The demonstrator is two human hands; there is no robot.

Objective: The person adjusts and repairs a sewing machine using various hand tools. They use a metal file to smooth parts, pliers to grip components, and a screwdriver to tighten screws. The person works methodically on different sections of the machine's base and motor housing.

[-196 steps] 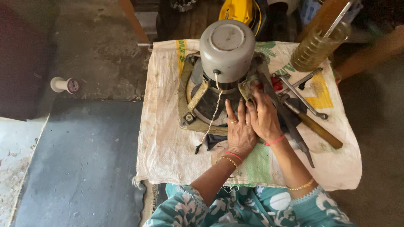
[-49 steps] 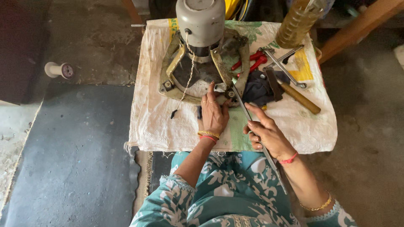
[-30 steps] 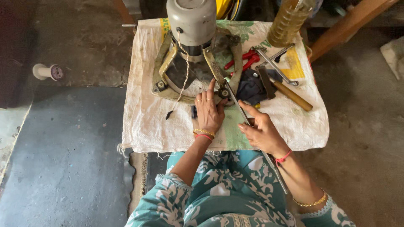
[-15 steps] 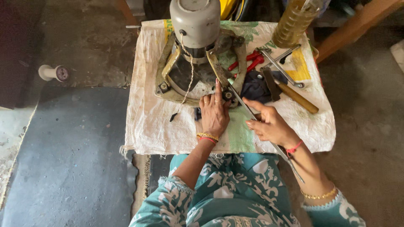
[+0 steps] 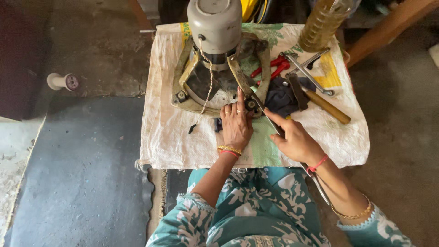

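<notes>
A worn concrete floor [image 5: 91,59] surrounds a small tabletop [image 5: 160,137] draped in a white woven sack. On the far half of that sack stands a grey motor unit [image 5: 215,27] on a rusty, yellowed metal frame [image 5: 183,82], with a thin cord hanging down its front. The left hand [image 5: 236,126] lies palm down against the near right corner of the frame, fingers spread and stretched toward a small bolt there, gripping nothing. The right hand [image 5: 296,141] is curled around a long thin metal tool [image 5: 270,121] whose tip reaches up to that same corner, just beside the left fingertips; its long handle runs back under the wrist. To the right lie a dark cloth [image 5: 279,98], a wooden-handled hammer [image 5: 322,103], red-handled pliers [image 5: 272,68] and a metal wrench [image 5: 304,73]. A bottle of yellowish liquid [image 5: 322,23] stands at the far right corner. A white spool [image 5: 64,82] lies on the floor, well apart to the left.
</notes>
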